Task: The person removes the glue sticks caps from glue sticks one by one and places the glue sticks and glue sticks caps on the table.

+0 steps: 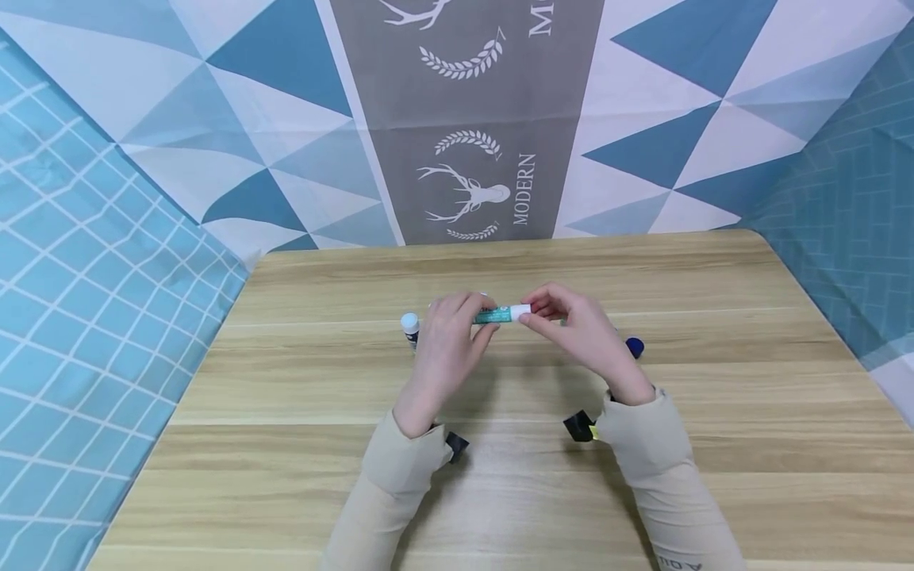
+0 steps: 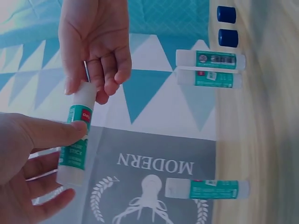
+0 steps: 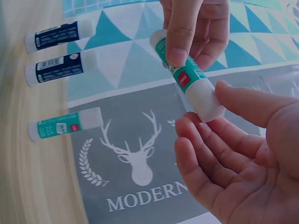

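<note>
A green glue stick (image 1: 500, 314) with white ends is held up between my two hands, over the far half of the table. My left hand (image 1: 446, 337) grips its green barrel, thumb on one side and fingers behind, as the left wrist view shows. The thumb and fingertips of my right hand (image 1: 581, 329) pinch the white cap (image 3: 205, 100) at the other end. The cap sits against the barrel, and the red label on the barrel (image 2: 77, 116) faces the left wrist camera.
Two navy glue sticks (image 3: 58, 35) stand on the left of the wooden table (image 1: 286, 476). Another green glue stick (image 3: 60, 127) stands in the middle. Further right are two more green glue sticks (image 2: 210, 59) and two dark blue round-topped things (image 2: 228, 38). A patterned cloth (image 1: 464, 95) hangs behind.
</note>
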A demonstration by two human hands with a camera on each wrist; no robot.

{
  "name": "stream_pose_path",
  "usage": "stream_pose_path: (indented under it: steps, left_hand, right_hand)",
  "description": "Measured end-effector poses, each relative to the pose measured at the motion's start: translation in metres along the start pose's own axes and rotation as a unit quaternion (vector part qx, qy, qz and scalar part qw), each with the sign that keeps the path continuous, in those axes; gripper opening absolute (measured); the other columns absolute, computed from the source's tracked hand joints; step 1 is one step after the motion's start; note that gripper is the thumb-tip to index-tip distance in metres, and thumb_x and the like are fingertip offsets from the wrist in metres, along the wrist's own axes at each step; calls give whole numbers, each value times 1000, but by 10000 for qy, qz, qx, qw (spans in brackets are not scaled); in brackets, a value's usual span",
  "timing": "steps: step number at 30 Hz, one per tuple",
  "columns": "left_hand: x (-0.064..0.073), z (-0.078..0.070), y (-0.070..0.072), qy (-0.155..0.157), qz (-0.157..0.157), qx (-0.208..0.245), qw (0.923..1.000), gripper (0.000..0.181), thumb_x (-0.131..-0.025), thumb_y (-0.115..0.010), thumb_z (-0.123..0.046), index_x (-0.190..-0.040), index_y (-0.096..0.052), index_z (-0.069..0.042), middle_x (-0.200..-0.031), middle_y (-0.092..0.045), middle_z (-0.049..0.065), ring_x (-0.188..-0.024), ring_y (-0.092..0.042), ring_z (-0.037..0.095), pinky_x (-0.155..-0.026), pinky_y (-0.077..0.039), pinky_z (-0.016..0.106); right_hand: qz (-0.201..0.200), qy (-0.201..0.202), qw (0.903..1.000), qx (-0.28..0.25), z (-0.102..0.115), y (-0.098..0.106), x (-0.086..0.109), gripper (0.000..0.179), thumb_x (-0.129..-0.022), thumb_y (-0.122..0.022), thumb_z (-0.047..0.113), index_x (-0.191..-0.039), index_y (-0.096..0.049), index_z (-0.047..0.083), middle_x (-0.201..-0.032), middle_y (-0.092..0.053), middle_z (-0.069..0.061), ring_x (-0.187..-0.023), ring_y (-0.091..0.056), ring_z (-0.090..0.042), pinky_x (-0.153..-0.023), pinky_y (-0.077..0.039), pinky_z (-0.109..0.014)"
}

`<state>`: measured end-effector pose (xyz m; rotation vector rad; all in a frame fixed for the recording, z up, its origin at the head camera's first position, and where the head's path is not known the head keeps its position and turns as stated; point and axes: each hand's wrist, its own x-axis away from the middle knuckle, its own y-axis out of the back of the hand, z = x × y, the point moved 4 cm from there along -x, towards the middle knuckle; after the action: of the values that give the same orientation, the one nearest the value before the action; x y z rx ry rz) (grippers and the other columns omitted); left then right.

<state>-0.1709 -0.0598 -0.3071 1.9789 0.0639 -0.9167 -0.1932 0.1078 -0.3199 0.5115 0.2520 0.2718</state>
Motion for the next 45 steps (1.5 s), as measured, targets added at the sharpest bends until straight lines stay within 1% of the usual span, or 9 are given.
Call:
stream_pose_path:
  steps: [3,7,10,13,20,27,33,45]
  left_hand:
    - [-3,-3,2,-222,-201,-21,9995,17,-76,-72,-12,-90,-62,-11,-88,-64,0,-85,-57,17,-80,-43,32]
    - [-6,-7,6,-447,-459,-98,9979,15,-77,-72,-12,-90,-63,-10,-92,-64,2,-90,-57,18,-83,-42,33]
    - [-6,-9,6,-556,-552,-145,9968,14,-78,-71,-13,-90,-64,-10,-93,-64,2,-91,-57,18,-85,-41,33]
    - [-6,-10,6,-628,-584,-175,9962,14,-79,-71,-14,-91,-65,-9,-94,-65,3,-92,-57,18,-87,-41,33]
    - [-5,-12,8,-649,-656,-100,9957,14,-79,-71,-13,-91,-65,-10,-94,-65,2,-92,-57,17,-88,-40,33]
    - [-5,-13,9,-665,-630,-98,9958,14,-79,-70,-14,-92,-65,-10,-94,-65,2,-91,-58,17,-89,-40,32]
    - [-5,-13,9,-665,-603,-139,9959,15,-78,-71,-13,-92,-65,-10,-95,-66,2,-92,-58,17,-90,-40,32]
    - [-4,-12,9,-704,-599,-72,9957,16,-78,-71,-14,-92,-65,-10,-94,-66,3,-92,-58,18,-88,-40,32]
  right_hand:
    - [-38,-10,9999,-108,0,3,1,28,-85,-63,29,-106,-62,11,-95,-65,-4,-82,-59,-16,-72,-50,-32]
    - [-16,-47,9992,-399,0,4,2,32,-85,-62,31,-110,-62,11,-96,-65,-5,-81,-60,-16,-69,-50,-26]
    - [-9,-72,9984,-568,0,4,2,33,-85,-62,32,-111,-62,12,-96,-65,-5,-81,-61,-16,-68,-50,-24]
    - [-36,-76,9982,-596,1,5,3,32,-85,-62,32,-110,-63,13,-95,-65,-4,-79,-60,-16,-67,-50,-24]
    - [-95,-36,9986,-525,3,7,5,31,-84,-63,32,-109,-64,13,-94,-66,-4,-77,-59,-16,-67,-50,-27]
    - [-146,68,9989,-436,5,8,5,30,-84,-63,29,-108,-65,11,-93,-67,-5,-75,-59,-15,-63,-48,-22]
    - [-199,168,9988,-425,5,7,5,29,-84,-64,28,-107,-65,11,-94,-68,-4,-74,-59,-14,-62,-47,-22]
    - [-284,191,9985,-415,6,8,6,27,-83,-65,25,-106,-66,11,-95,-68,-4,-73,-59,-13,-60,-48,-21]
